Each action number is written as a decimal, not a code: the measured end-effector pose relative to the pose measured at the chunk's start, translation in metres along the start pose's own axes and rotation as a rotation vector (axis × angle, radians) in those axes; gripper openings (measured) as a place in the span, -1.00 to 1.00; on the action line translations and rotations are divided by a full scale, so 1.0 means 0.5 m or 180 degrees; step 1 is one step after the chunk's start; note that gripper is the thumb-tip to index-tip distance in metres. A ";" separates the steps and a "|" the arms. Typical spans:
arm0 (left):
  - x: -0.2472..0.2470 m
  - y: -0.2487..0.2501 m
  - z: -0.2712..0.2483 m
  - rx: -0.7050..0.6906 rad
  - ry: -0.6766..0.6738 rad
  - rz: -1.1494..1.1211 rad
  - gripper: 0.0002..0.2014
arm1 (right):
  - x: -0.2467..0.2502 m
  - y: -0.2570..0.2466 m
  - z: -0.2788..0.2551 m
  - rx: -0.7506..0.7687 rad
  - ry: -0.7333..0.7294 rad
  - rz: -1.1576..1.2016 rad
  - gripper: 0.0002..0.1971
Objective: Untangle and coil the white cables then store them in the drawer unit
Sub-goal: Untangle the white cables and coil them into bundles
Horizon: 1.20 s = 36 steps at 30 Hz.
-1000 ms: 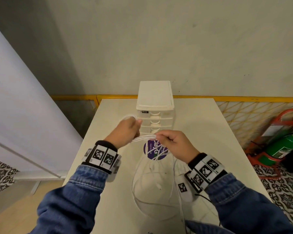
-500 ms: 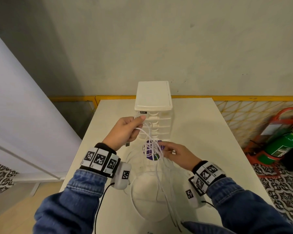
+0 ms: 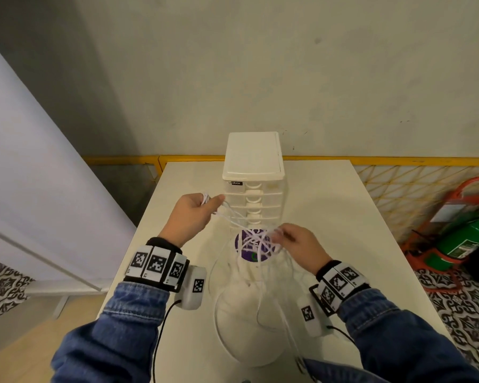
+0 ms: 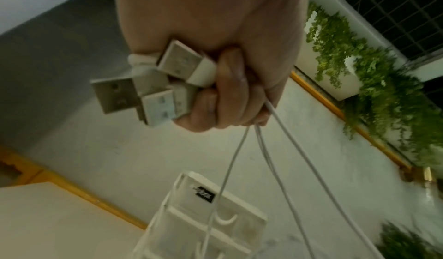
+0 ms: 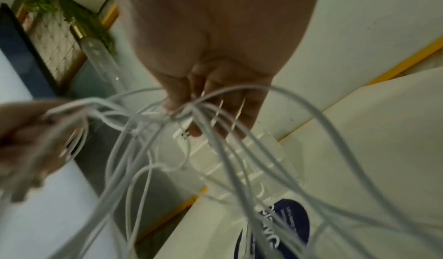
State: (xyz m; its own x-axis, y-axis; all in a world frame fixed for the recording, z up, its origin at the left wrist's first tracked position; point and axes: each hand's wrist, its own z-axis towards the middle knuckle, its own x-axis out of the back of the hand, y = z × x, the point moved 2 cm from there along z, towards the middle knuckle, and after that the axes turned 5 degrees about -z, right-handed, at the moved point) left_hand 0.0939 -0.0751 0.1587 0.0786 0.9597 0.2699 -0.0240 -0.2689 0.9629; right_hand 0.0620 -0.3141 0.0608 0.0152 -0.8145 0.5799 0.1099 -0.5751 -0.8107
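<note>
- Now the left hand (image 3: 192, 217) is lifting up and to the left, next to the drawer unit (image 3: 253, 172), whereas a second ago both hands were pulling a short taut stretch between them.
- It is gripping the bundled USB plugs (image 4: 148, 85) in a closed fist, with three strands dropping from under the fingers.
- The right hand (image 3: 297, 246) is sitting lower than before, just above the purple sticker (image 3: 246, 251), with its fingers curled through a knot of white cables (image 3: 249, 230).
- The strands are now fanning out loosely between the hands rather than running straight, so the tangle looks to be opening up.
- Long loops are still trailing over the tabletop (image 3: 343, 217) toward the person.
- Judging from this, untangling is only partly done; no coil is formed and all drawers are shut.
</note>
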 end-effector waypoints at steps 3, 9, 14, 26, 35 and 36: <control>0.020 -0.044 0.004 0.0205 0.0424 0.0214 -0.59 | 0.051 0.020 0.006 -0.0450 0.0917 0.0165 -0.79; -0.002 -0.090 0.000 0.0493 0.0852 0.0266 -0.59 | 0.076 0.050 0.007 -0.0981 0.1703 0.0310 -0.87; 0.027 -0.091 0.005 0.0671 0.1301 -0.0039 -0.58 | 0.094 0.062 -0.003 -0.1097 0.1971 0.1063 -0.97; 0.104 -0.096 -0.005 0.0763 0.1826 -0.0588 -0.70 | 0.130 0.235 -0.060 -0.2881 0.1714 0.1415 -0.67; 0.006 -0.020 -0.012 0.0162 0.0472 -0.0393 -0.62 | 0.068 0.155 -0.032 -0.2633 0.0524 -0.0237 -0.28; -0.003 -0.011 -0.016 0.0110 0.0336 -0.0385 -0.63 | 0.069 0.132 -0.028 -0.2317 0.0656 -0.0436 -0.25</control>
State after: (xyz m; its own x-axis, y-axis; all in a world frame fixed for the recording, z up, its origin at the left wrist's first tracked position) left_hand 0.0859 -0.0745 0.1527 -0.0263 0.9880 0.1521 0.0136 -0.1518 0.9883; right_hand 0.0557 -0.3812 0.0260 -0.1446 -0.6891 0.7101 -0.5856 -0.5188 -0.6228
